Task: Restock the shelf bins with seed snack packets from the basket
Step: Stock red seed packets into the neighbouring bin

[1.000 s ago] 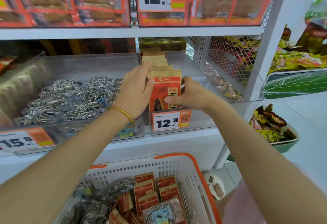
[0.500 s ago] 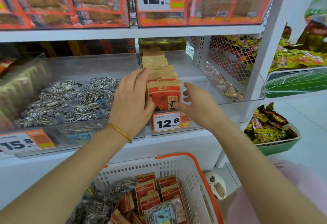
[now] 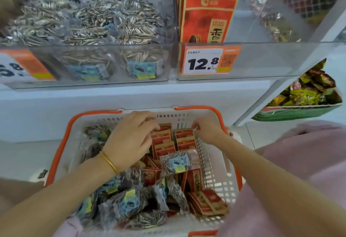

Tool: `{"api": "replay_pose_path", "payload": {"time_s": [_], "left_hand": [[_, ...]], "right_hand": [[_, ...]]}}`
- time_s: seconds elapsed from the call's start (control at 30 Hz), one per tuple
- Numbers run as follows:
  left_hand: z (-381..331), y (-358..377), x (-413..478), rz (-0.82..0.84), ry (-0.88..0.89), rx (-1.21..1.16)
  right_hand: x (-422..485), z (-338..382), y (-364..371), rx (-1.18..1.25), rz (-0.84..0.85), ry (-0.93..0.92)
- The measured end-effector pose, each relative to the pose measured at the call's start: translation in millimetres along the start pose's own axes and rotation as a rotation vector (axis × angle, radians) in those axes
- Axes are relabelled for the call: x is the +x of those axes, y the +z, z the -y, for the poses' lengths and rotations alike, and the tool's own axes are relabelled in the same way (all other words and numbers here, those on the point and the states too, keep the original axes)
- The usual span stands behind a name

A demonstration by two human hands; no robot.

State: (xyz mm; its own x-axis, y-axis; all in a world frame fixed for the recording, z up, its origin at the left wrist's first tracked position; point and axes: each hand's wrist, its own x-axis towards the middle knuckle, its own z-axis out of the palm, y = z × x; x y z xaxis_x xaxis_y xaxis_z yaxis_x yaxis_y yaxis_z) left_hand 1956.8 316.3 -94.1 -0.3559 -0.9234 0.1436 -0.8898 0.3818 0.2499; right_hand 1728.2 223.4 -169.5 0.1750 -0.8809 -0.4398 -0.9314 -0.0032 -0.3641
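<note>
Reaching into the basket (image 3: 212, 108) in the lower middle of the frame, both hands work at a row of red packets (image 3: 165, 144) standing upright near its far wall. The left hand (image 3: 131, 139) curls its fingers over the tops of the row and grips them; the right hand (image 3: 208, 131) pinches the top edge at the row's right end between thumb and fingertips.

These packets look flat, light and fairly stiff, being paper; loose seeds inside would probably shift, so a squared bunch squeezed from both ends should carry better than a grip on the thin top flaps, which could crease.

Each has a plain brown paper top, a red front panel and dark lettering; more of the same stand in the right bin (image 3: 271, 59) at the upper middle, behind the price tag (image 3: 203, 62) reading 12.8.

Clear packets (image 3: 121, 205) of striped seeds lie jumbled in the basket's lower half; they look glossy and likely slippery, and match those piled in the left bin (image 3: 168, 64) at the upper left.
</note>
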Motion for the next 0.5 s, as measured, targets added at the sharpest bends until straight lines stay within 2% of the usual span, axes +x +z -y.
{"api": "replay_pose_path", "payload": {"time_s": [0.07,0.1,0.2,0.23,0.27,0.37,0.5], "left_hand": [[6.9,6.3,-0.5,0.025,-0.043,-0.02],[8.8,9.5,-0.4,0.036,-0.058,-0.029],[12.8,19.2,0.5,0.061,-0.08,-0.055],[13.6,22.0,-0.1,0.069,-0.082,-0.063],[13.9,23.7,-0.7,0.08,-0.082,-0.073],[14.8,28.5,-4.4,0.106,-0.103,-0.106],[16.4,33.5,-8.0,0.116,-0.128,-0.128]], "right_hand": [[8.2,-3.8,19.3,0.036,0.024,0.064],[6.7,1.2,24.3,0.148,0.013,0.069],[16.8,12.9,52.1,0.829,0.045,0.235],[26.9,12.3,64.2,0.935,0.019,0.302],[36.1,9.4,74.2,0.942,0.006,0.361],[63.2,-14.5,105.6,0.744,0.003,0.411],[64.7,-19.6,113.0,0.824,0.001,0.479]]}}
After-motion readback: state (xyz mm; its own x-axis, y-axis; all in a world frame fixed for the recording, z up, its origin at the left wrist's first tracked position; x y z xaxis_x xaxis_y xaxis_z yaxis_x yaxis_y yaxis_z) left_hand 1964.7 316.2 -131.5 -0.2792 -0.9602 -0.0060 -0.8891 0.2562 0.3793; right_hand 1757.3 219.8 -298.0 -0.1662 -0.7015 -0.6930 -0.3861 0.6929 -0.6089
